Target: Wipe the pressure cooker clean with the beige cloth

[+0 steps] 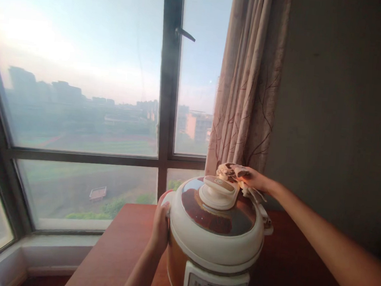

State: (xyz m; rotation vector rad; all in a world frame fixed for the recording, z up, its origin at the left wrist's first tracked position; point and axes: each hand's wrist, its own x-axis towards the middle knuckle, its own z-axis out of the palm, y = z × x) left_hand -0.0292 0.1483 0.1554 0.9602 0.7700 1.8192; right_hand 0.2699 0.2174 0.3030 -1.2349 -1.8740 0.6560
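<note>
An electric pressure cooker [214, 247] with a white rim and brown body stands upright on the table, its control panel facing me. Its lid [201, 210] is on, with a pale knob handle [219, 186] on top. My left hand [160, 227] grips the cooker's left side handle, fingers wrapped round it. At the far right of the lid, my right hand [255, 180] is closed on a crumpled beige cloth [233, 171], which touches the back of the lid behind the knob. Part of the cloth hangs down beside the rim.
The reddish-brown table [115, 239] lies under the cooker. Behind it are a large window [92, 85] with a dark frame and a handle [185, 35], and a patterned curtain [245, 85]. A dark wall [341, 94] rises at the right.
</note>
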